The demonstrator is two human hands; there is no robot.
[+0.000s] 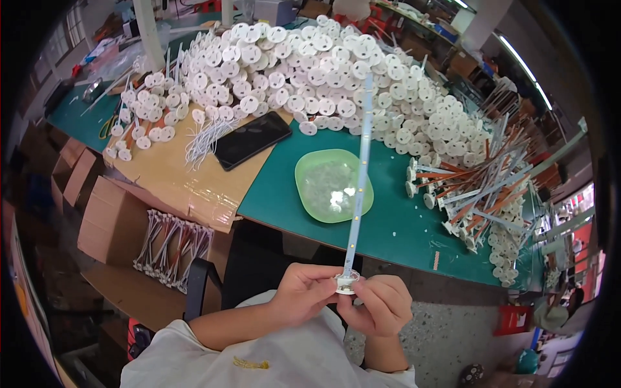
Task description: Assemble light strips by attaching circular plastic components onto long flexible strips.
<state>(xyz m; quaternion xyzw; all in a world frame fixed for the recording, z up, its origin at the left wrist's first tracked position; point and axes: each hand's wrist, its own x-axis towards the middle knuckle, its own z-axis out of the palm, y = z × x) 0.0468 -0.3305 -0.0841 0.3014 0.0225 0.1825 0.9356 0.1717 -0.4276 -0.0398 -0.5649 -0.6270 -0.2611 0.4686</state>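
Note:
In front of my chest, an LED strip stands almost upright, its lower end in a small white round base. My left hand pinches the base from the left with thumb and fingers. From the right, my right hand closes its thumb and fingertips on the same base. The strip's upper part overlaps the view of a light green bowl on the table, which holds many small clear pieces. What the fingertips cover on the base is hidden.
A large heap of white round-based pieces covers the far side of the green table. Strips with orange and grey lengths pile at the right. A black phone and white wires lie left, above an open carton.

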